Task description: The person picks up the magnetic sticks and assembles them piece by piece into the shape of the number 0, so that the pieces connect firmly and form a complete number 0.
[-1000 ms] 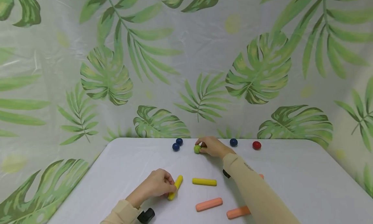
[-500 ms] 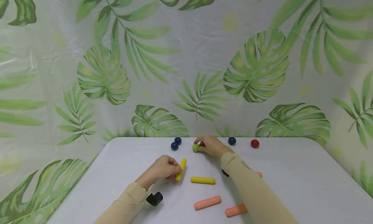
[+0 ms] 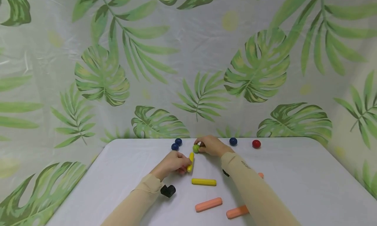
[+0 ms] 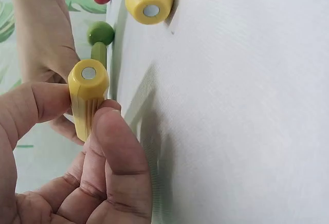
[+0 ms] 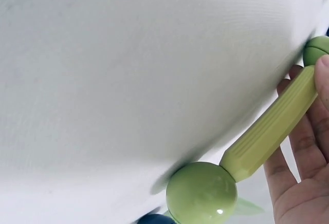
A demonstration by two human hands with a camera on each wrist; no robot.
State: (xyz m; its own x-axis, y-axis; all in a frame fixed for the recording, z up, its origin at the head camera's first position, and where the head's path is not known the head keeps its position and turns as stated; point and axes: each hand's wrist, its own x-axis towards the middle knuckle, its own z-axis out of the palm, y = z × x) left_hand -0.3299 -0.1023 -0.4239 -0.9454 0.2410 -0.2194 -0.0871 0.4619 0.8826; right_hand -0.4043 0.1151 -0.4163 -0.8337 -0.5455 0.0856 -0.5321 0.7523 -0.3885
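While we hold both pieces: left hand [image 3: 172, 163] grip pinches a yellow rod [image 3: 190, 162]; right hand [image 3: 210, 145] grip curls round a green rod [image 5: 272, 131] with a green ball [image 3: 196, 148].
Change: we have carried the yellow rod up the table [image 3: 294, 186] until its tip nearly meets the green ball.
Count: two yellow rods, three orange, three blue balls, one red.

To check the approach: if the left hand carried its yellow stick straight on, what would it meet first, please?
Most likely the green ball in the right hand; the yellow stick in the left hand points at it, gap unclear.
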